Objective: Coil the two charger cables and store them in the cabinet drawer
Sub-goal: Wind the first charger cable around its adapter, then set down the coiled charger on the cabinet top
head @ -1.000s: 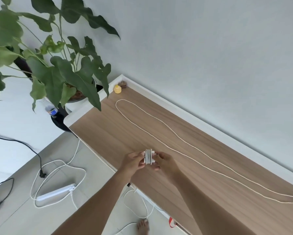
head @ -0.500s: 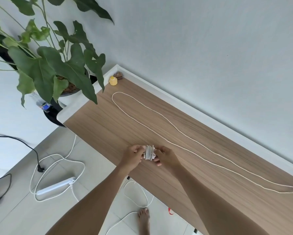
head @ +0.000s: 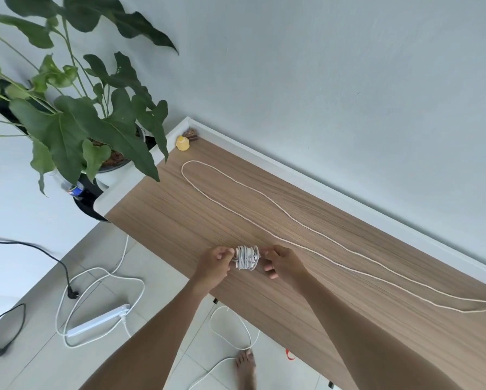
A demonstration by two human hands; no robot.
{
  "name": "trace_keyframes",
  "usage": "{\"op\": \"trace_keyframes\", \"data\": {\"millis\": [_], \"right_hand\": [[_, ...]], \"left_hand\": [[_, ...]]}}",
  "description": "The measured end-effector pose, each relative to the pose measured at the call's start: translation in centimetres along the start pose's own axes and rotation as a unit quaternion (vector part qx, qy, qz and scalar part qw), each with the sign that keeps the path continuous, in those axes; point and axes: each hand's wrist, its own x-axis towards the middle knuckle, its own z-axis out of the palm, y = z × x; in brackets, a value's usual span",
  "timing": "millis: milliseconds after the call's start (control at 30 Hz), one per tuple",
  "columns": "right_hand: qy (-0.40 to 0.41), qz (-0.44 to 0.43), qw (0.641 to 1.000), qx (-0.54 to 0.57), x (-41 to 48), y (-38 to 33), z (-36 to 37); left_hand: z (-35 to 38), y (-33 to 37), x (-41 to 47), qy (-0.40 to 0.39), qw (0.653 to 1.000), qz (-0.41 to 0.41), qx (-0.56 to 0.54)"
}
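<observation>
A tightly coiled white charger cable (head: 246, 258) sits between my two hands just above the wooden cabinet top (head: 334, 291), near its front edge. My left hand (head: 215, 264) pinches the coil's left end and my right hand (head: 282, 261) pinches its right end. A second, uncoiled white cable (head: 292, 220) lies in a long narrow loop across the cabinet top, from the far left corner out past the right edge of view. The cabinet's drawer is not visible.
A small yellow object (head: 183, 142) and a brown one (head: 191, 134) sit in the far corner. A large potted plant (head: 75, 119) stands left of the cabinet. On the floor lie a white power strip (head: 98, 322) with its cords, a black cord (head: 39, 254) and my bare foot (head: 246, 367).
The camera tilted slightly, shifting the scene in view. Both hands stay on the coiled cable at the same spot, with small finger movements; the long cable has not moved.
</observation>
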Motion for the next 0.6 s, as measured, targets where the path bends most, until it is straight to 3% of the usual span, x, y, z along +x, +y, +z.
{"op": "trace_keyframes", "data": {"millis": [133, 300, 600], "right_hand": [[0.01, 0.001, 1.0, -0.017, -0.2, 0.5, -1.1], [0.05, -0.028, 0.998, -0.026, -1.5, -0.2, -3.6], [0.148, -0.114, 0.981, -0.045, -6.8, -0.3, -11.9]], "left_hand": [[-0.4, 0.4, 0.0, 0.056, 0.996, 0.031, 0.058], [0.5, 3.9, -0.1, 0.105, 0.961, 0.163, 0.197], [9.9, 12.9, -2.7, -0.046, 0.893, 0.32, 0.313]]}}
